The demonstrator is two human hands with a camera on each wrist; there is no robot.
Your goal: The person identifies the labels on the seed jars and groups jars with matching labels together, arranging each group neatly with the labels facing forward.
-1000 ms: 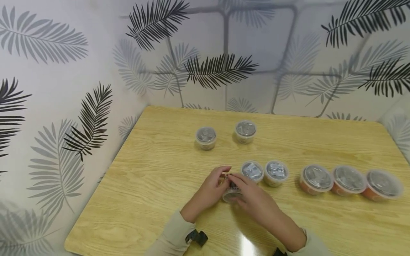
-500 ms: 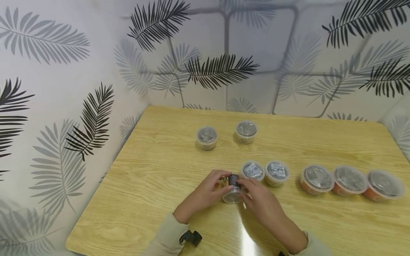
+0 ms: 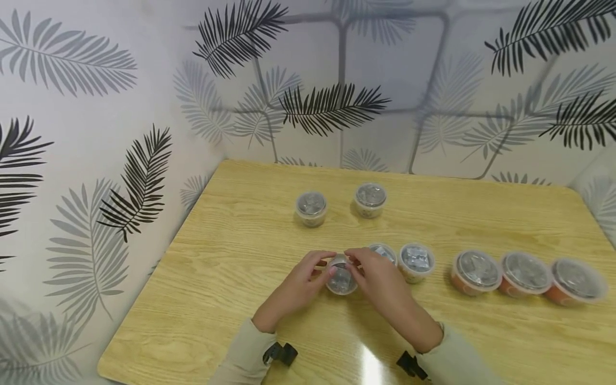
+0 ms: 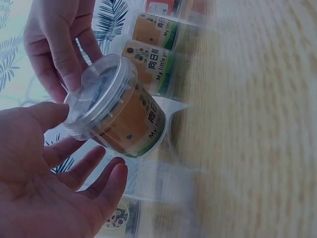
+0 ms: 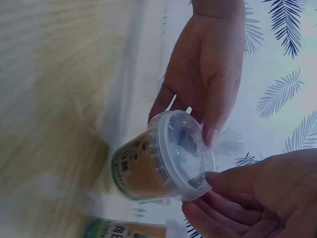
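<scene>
A small clear plastic tub (image 3: 342,280) with a lid and an orange and green printed label (image 4: 141,116) is tilted between both hands, in front of the person. My left hand (image 3: 299,286) holds it from the left, its thumb at the lid's rim in the left wrist view. From the other side my right hand (image 3: 382,278) grips the lid (image 5: 185,151) rim between thumb and fingers. A silvery packet shows through the lid. The left wrist view has the tub's base close to the table; whether it touches cannot be told.
Right of the hands stand two like tubs (image 3: 416,259), one partly behind the right hand. Two more lidded tubs (image 3: 311,208) stand farther back. Three wider orange tubs (image 3: 476,271) line the right of the wooden table (image 3: 216,256). A patterned wall backs it.
The tub has been turned: its printed side faced up half a second ago, and now its lid does. It has shifted slightly left and away from the person, both hands moving with it.
</scene>
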